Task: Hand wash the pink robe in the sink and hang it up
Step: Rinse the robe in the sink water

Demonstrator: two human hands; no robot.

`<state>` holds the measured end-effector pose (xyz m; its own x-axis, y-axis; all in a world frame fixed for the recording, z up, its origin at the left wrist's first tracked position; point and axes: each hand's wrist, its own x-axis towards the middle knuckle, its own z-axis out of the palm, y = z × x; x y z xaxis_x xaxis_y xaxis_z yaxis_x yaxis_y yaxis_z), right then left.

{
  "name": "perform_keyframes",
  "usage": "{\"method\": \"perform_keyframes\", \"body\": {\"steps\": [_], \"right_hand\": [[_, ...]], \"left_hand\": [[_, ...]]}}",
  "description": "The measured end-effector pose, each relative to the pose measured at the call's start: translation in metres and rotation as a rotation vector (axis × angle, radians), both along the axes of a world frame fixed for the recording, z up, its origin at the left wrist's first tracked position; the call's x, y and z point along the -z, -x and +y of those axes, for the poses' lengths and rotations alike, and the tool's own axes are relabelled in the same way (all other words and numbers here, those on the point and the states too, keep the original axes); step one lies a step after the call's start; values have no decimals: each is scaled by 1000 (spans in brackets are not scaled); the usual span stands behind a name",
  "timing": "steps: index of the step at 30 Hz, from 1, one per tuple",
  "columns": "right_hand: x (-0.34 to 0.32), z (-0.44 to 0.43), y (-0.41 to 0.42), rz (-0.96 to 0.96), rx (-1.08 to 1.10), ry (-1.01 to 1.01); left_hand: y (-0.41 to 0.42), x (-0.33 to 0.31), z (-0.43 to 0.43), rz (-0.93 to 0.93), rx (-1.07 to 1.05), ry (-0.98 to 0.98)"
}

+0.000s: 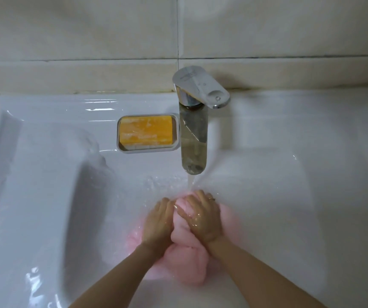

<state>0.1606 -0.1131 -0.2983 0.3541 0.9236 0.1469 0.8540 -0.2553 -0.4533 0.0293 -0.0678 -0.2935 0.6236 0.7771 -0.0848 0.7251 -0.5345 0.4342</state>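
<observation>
While under running water (pixel 190 182), wet bunched pink robe (pixel 184 237) between left hand (pixel 159 221) and right hand (pixel 203 218), both flat-fingered.

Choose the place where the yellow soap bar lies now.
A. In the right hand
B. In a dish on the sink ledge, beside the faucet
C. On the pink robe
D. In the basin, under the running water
B: the yellow soap bar lies in its dish on the sink ledge beside the faucet; the left hand and the right hand rest on the pink robe.
</observation>
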Motion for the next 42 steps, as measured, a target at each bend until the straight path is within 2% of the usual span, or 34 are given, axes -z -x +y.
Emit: {"method": "perform_keyframes", "body": {"steps": [3,6,7,9,11,13,14,15,17,18,20,22,24,27,29,30,32,34,35,36,37,38,41,42], "right_hand": [[9,10,-2,-62,16,-5],[5,23,-7,1,92,57],[0,31,-11,35,89,58],[-11,40,-14,76,50,146],[-27,39,-17,174,96,336],[-40,25,-24,395,195,438],[-53,16,-29,476,209,400],[-69,7,-32,454,186,263],[-110,-2,-35,343,151,-112],[-134,0,-40,309,137,-292],[-188,15,-49,251,28,-511],[-228,40,-56,141,-167,-507],[-235,57,-61,3,-291,-430],[-210,38,-66,-63,-309,-414],[-196,12,-64,52,-245,-447],[-186,-1,-60,154,-141,-465],[-156,-22,-46,382,230,-358],[-122,-29,-32,607,527,89],[-103,-27,-26,682,575,329],[-87,-23,-22,726,574,463],[-77,-16,-19,764,577,507],[-72,-7,-19,823,582,478],[-73,5,-21,1330,630,295],[-78,4,-24,1377,616,261]], "left_hand": [[4,3,7,40,45,80],[2,-5,12,194,-64,422],[-1,-5,18,262,-20,434],[-15,-16,31,413,103,295],[-22,-34,46,407,95,358],[-17,-45,54,316,76,523],[-11,-50,52,234,49,547],[-6,-57,46,116,13,528],[1,-66,27,-111,-25,466],[2,-69,18,-163,-6,415],[1,-74,7,-101,86,339],[3,-68,4,27,199,371],[7,-70,6,-21,184,433],[16,-75,7,-233,-165,311],[23,-73,1,-163,-307,269],[25,-72,-6,-46,-317,357],[26,-59,-18,183,-253,477],[19,-45,-23,251,-181,468],[13,-39,-22,244,-156,467],[5,-39,-17,210,-146,492],[-4,-44,-9,122,-161,550],[-13,-51,0,-16,-201,663],[-32,-74,19,-602,-253,1118],[-36,-80,23,-696,-341,1178]]}}
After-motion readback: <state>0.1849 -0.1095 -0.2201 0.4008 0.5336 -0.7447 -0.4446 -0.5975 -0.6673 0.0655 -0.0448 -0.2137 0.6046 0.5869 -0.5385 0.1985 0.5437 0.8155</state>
